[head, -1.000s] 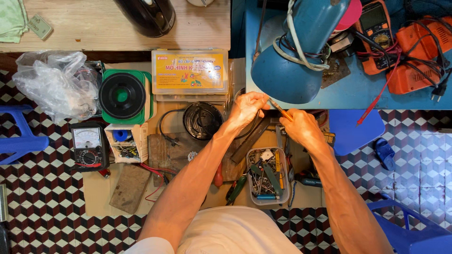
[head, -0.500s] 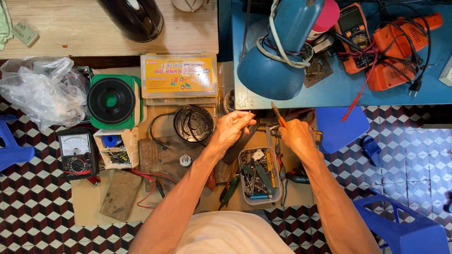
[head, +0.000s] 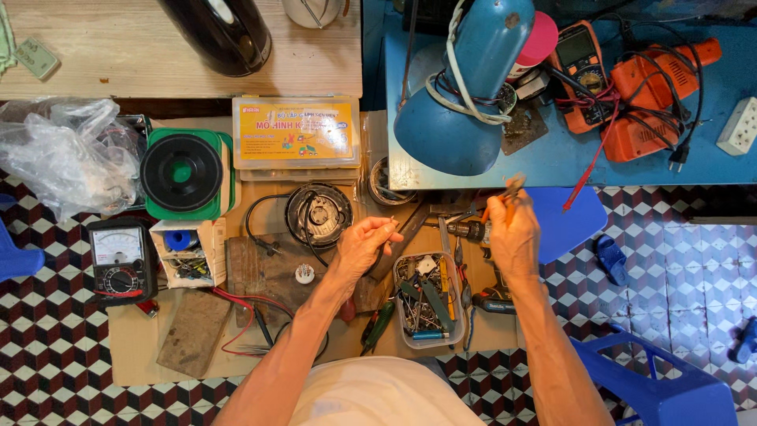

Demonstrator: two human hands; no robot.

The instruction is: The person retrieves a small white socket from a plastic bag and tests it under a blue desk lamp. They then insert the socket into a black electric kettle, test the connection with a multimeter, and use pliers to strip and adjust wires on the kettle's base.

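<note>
My left hand (head: 364, 244) hovers over the cardboard mat (head: 138, 347), fingertips pinched together; anything between them is too small to see. It is just right of a round black coil part (head: 318, 214) with a black lead. My right hand (head: 514, 237) is raised by the blue table's edge and grips an orange-handled hand tool (head: 509, 192) with its metal tip pointing up. Between and below the hands sits a clear plastic tub (head: 430, 304) full of small tools and screws. A cordless drill (head: 473, 232) lies partly hidden behind my right hand.
A blue desk lamp (head: 465, 87), an orange multimeter (head: 579, 71) and an orange device with cables sit on the blue table (head: 552, 162). On the left are a yellow kit box (head: 296, 130), a green spool (head: 181, 171), an analog meter (head: 118, 260) and a plastic bag (head: 63, 154). Blue stools (head: 662, 386) stand at the right.
My hands were close together over the tub; now they have drawn apart. The right hand has moved right and lifted the orange-handled tool. The view has shifted slightly.
</note>
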